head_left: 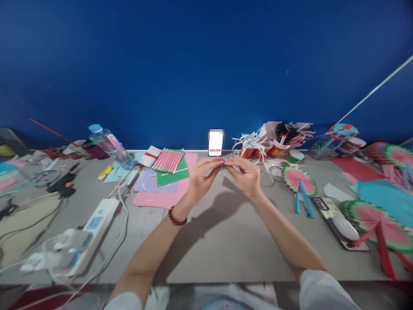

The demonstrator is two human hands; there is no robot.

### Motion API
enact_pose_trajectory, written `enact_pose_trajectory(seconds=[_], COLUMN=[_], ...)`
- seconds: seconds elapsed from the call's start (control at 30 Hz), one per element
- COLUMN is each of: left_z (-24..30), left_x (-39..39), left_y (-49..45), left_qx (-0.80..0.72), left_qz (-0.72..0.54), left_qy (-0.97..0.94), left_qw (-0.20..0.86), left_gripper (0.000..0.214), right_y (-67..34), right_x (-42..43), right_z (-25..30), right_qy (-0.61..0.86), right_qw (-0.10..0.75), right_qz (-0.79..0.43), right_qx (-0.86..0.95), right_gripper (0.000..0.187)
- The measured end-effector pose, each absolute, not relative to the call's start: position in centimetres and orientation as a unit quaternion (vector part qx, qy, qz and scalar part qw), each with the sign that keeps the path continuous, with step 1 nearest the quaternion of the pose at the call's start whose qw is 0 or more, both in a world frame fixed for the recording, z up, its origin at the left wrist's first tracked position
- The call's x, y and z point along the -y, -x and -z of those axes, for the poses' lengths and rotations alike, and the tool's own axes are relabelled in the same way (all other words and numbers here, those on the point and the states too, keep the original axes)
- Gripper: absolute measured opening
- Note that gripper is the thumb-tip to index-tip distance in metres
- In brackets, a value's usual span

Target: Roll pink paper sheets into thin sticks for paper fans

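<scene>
My left hand [202, 176] and my right hand [245, 175] are raised above the grey table [226, 241], fingertips meeting in a pinch. Between them is a small green and pink piece [223, 163], too small to name. A dark red bead bracelet [177, 218] sits on my left wrist. Behind the hands a phone [215, 142] stands upright against the blue wall. A pleated pink and green paper [168, 160] lies on coloured sheets [161, 189] to the left. A watermelon paper fan [298, 181] with blue sticks lies to the right.
A white power strip [97, 224] with cables lies at left, near a glue gun [61, 186] and a water bottle [111, 145]. Red paper cups [274, 148] with white strips stand at the back. More watermelon fans [374, 217], a computer mouse [345, 227] and blue paper fill the right.
</scene>
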State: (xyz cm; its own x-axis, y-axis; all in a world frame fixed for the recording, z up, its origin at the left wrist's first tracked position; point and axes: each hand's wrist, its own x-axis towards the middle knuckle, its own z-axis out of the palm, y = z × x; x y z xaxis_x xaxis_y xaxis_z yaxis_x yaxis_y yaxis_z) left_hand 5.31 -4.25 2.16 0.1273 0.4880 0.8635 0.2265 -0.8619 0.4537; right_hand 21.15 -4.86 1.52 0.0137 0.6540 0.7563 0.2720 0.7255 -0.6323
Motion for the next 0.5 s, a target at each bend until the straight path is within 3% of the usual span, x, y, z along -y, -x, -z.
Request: enact_pose_trajectory(seconds=[0.5], left_z=[-1.86], left_x=[4.22], left_y=[-5.30], left_qx=[-0.255], left_qz=[-0.623], left_qy=[-0.735], left_qw=[0.080], left_gripper=[0.017], right_y=[-21.04], right_x=[5.35], right_z=[-1.57], right_qy=[0.365], right_qw=[0.620], right_qz=[-0.133], right_qx=[0.682], right_gripper=[0.009])
